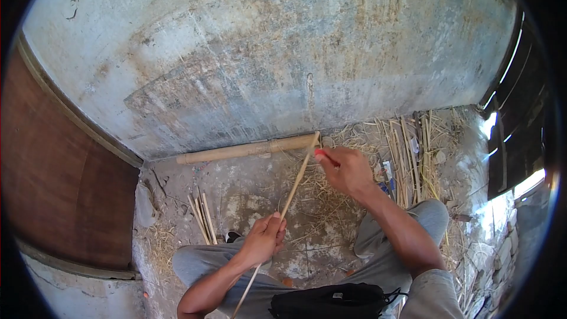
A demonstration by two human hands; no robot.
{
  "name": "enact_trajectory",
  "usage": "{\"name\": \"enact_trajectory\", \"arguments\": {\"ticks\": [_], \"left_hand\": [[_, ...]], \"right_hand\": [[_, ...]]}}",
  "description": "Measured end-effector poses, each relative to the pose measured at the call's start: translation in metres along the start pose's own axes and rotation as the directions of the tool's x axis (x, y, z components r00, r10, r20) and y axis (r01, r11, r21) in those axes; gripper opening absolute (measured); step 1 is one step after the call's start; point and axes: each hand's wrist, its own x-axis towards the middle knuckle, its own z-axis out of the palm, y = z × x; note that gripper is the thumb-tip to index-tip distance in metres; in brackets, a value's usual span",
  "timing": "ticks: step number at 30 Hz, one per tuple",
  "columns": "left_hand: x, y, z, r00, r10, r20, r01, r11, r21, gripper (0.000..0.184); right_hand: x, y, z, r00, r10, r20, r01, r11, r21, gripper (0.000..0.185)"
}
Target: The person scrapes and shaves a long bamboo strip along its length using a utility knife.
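Observation:
A long, thin bamboo strip slants from my lap up toward the wall. My left hand is closed around its lower middle. Near its far end, my right hand is closed on a red-handled tool. Its blade or working end cannot be made out, nor whether it touches the strip. Beyond the hands, a thick bamboo pole lies along the foot of the wall.
Split bamboo sticks lie in a bundle at the right, with a smaller bunch at the left. Shavings litter the floor. A stained wall rises in front, and a brown door panel stands at left.

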Motion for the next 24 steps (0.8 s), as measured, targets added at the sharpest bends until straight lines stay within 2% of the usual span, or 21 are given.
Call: {"name": "enact_trajectory", "arguments": {"ticks": [2,4,5,7,8,10,11,13,14,16,17,19,24], "left_hand": [[-0.012,0.002,0.005,1.0,-0.021,-0.009,0.022,0.998,0.052,0.038],[-0.031,0.012,0.013,0.99,0.0,0.141,-0.001,1.0,0.006,0.039],[-0.027,0.009,0.005,0.989,-0.003,0.146,0.0,1.0,0.02,0.039],[-0.016,0.006,-0.011,0.975,0.221,0.016,-0.221,0.967,0.129,0.039],[-0.013,0.007,-0.014,0.974,0.225,0.011,-0.225,0.967,0.119,0.039],[-0.006,0.015,-0.018,0.981,0.181,-0.066,-0.178,0.983,0.053,0.04],[-0.004,0.015,-0.017,0.981,0.183,-0.07,-0.18,0.983,0.044,0.04],[-0.001,0.012,-0.012,0.983,0.155,-0.099,-0.153,0.988,0.024,0.04],[0.002,0.008,-0.012,0.983,0.153,-0.102,-0.152,0.988,0.023,0.04],[0.007,-0.004,-0.013,0.952,0.296,-0.082,-0.287,0.952,0.106,0.039],[0.007,-0.007,-0.012,0.952,0.293,-0.083,-0.284,0.953,0.108,0.039],[0.006,-0.009,-0.01,0.947,0.315,-0.071,-0.303,0.943,0.138,0.039],[0.006,-0.003,-0.008,0.952,0.299,-0.063,-0.288,0.946,0.146,0.039]], "right_hand": [[0.013,0.017,-0.01,0.997,0.061,-0.054,-0.06,0.998,0.025,0.026],[0.03,0.039,-0.032,0.938,0.347,-0.006,-0.346,0.93,-0.122,0.026],[0.029,0.044,-0.034,0.935,0.354,-0.017,-0.354,0.928,-0.116,0.026],[0.032,0.044,-0.036,0.939,0.329,-0.106,-0.335,0.941,-0.051,0.03],[0.031,0.039,-0.034,0.942,0.321,-0.099,-0.327,0.943,-0.057,0.03],[0.021,0.024,-0.027,0.953,0.296,-0.065,-0.272,0.93,0.246,0.03],[0.016,0.016,-0.024,0.955,0.291,-0.059,-0.269,0.932,0.242,0.03],[0.009,-0.001,-0.019,0.968,0.247,0.035,-0.243,0.901,0.36,0.031],[0.007,-0.007,-0.018,0.968,0.246,0.038,-0.243,0.9,0.361,0.031],[0.005,-0.015,-0.015,0.97,0.21,0.123,-0.238,0.922,0.305,0.03],[0.005,-0.014,-0.012,0.97,0.211,0.124,-0.24,0.921,0.308,0.03],[0.004,-0.011,-0.006,0.995,0.079,0.063,-0.094,0.948,0.303,0.028],[0.003,-0.014,-0.008,0.999,0.023,-0.035,-0.012,0.959,0.283,0.024]]}}
